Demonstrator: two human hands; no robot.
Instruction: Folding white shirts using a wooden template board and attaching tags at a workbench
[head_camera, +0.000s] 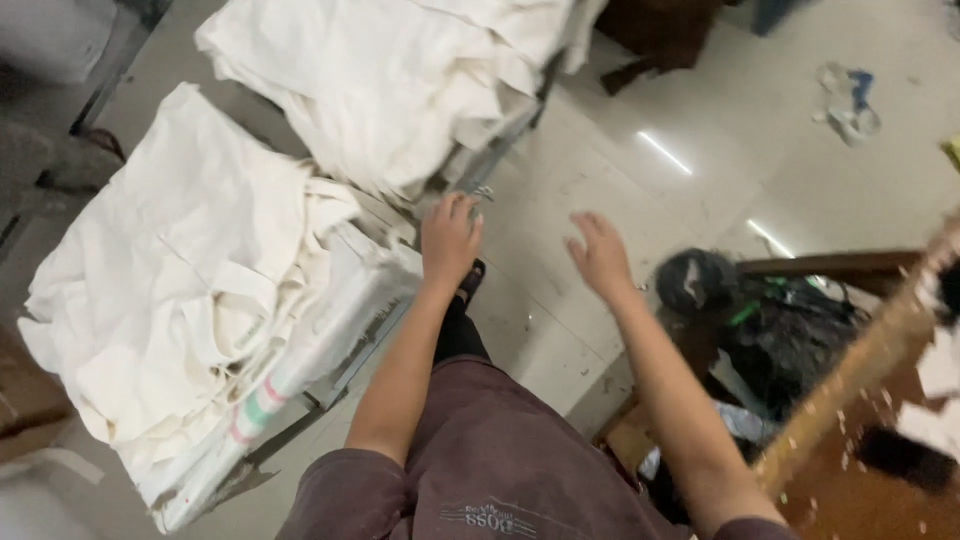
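Both hands are stretched toward cream cloth bags, the left hand open and empty just short of the far heap, the right hand spread empty over floor; the top piece is best pinched singly.

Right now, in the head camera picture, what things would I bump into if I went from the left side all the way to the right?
Pile of cream cloth bags → left hand → right hand → black round thing on the floor → slanted wooden board.
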